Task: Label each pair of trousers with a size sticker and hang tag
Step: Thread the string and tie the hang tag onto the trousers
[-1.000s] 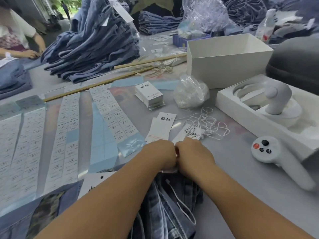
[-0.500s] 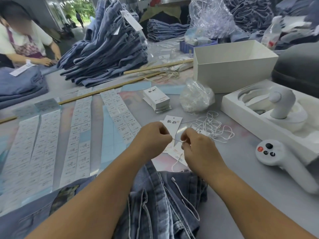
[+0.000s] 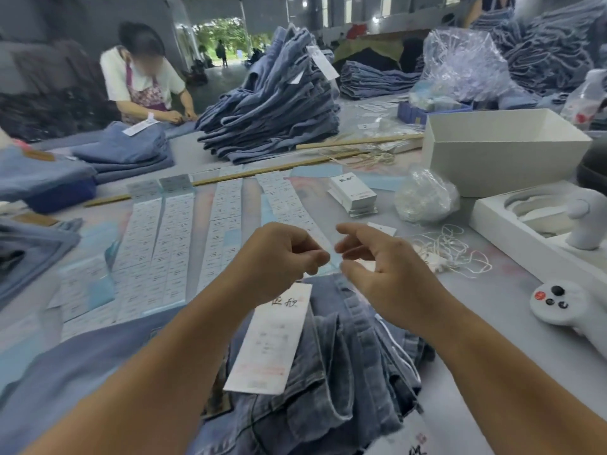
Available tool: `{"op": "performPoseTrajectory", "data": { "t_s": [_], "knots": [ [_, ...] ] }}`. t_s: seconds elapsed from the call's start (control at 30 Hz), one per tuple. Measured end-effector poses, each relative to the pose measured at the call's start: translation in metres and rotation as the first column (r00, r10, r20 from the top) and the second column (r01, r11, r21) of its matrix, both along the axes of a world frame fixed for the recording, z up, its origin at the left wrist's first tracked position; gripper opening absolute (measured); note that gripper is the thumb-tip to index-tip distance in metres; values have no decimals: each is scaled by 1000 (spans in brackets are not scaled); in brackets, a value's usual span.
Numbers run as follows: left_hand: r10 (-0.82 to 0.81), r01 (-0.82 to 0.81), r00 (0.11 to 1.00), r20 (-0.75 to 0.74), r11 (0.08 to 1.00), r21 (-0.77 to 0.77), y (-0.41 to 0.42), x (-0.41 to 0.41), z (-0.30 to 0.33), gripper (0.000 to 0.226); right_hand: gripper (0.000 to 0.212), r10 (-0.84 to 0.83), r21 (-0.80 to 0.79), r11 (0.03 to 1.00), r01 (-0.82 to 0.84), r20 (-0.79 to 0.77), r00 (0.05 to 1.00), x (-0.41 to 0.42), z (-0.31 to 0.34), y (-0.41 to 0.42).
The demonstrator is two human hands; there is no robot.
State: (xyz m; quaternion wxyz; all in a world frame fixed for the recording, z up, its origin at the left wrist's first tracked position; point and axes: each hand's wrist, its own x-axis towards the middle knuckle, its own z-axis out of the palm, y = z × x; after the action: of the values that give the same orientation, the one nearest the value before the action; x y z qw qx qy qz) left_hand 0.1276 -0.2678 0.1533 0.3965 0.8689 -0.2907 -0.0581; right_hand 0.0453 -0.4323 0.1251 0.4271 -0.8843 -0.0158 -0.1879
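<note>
A pair of blue jeans lies bunched on the table right in front of me. On it rests a long white hang tag with black characters at its top. My left hand hovers just above the tag's top end, thumb and fingertips pinched together as if on the tag's thin string, which I can barely make out. My right hand is a little to the right at the same height, with its fingers loosely spread and nothing between them. Sheets of size stickers lie flat to the left.
A stack of hang tags, a bag of strings and loose white strings lie beyond my hands. To the right are a white box, a tray and a white controller. Behind, a jeans pile and a person working.
My hands rose from the waistband and drew apart. The right hand let go of the string and opened. The hang tag now lies on the jeans, and my view tilted upward.
</note>
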Motion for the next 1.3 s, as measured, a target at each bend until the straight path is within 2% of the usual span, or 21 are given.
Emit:
{"op": "performPoseTrajectory", "data": {
  "t_s": [0.07,0.13,0.2,0.3,0.37,0.43,0.47,0.53,0.6,0.63,0.7,0.77,0.87,0.93,1.0,1.2,1.3],
  "knots": [
    [-25,25,1000,3,997,-69,14,-6,7,14,42,156,-28,987,-158,-65,986,-3,13,17],
    [-35,36,999,8,991,-129,28,-11,13,13,34,251,18,968,-250,-77,965,-5,21,32],
    [-28,28,1000,3,980,-197,40,-13,15,8,33,240,88,968,-234,-73,968,-4,24,41],
    [-4,-5,1000,-29,959,-284,56,-11,9,3,16,167,162,975,-155,-65,984,-2,22,48],
    [39,-55,997,-61,958,-282,63,-7,2,5,16,163,248,959,-138,-83,983,-2,22,51],
    [100,-138,982,-160,959,-247,65,-3,-9,11,17,201,377,915,-145,-112,973,-1,21,54],
    [143,-181,970,-195,964,-193,64,-2,-16,14,19,227,444,883,-150,-124,966,-1,21,56],
    [221,-220,963,-158,975,19,60,0,-29,16,28,274,584,800,-137,-153,949,2,20,58],
    [229,-200,969,-97,949,243,55,-2,-40,22,36,327,739,665,-104,-164,931,4,19,58],
    [207,-171,974,-90,937,306,52,-2,-44,29,37,360,807,582,-95,-150,921,5,18,57],
    [155,-109,981,-117,938,329,47,0,-49,36,38,415,891,441,-112,-92,905,5,17,55],
    [131,-81,977,-169,957,279,45,2,-51,35,49,436,921,368,-128,-50,899,7,14,55],
    [130,-82,961,-246,977,199,46,4,-53,37,57,404,924,373,-89,-75,912,9,8,56],
    [122,-71,965,-234,974,215,48,4,-53,53,53,374,924,376,-72,-80,924,11,7,57],
    [98,-57,977,-192,977,204,49,2,-52,56,50,350,922,382,-67,-77,934,12,8,59],
    [20,-26,989,-149,999,-37,55,-13,-51,21,51,241,901,430,-56,-55,969,7,19,66],
    [-23,3,980,-199,995,-102,57,-21,-48,23,50,212,880,473,-52,-56,976,4,23,70]
  ]
}}
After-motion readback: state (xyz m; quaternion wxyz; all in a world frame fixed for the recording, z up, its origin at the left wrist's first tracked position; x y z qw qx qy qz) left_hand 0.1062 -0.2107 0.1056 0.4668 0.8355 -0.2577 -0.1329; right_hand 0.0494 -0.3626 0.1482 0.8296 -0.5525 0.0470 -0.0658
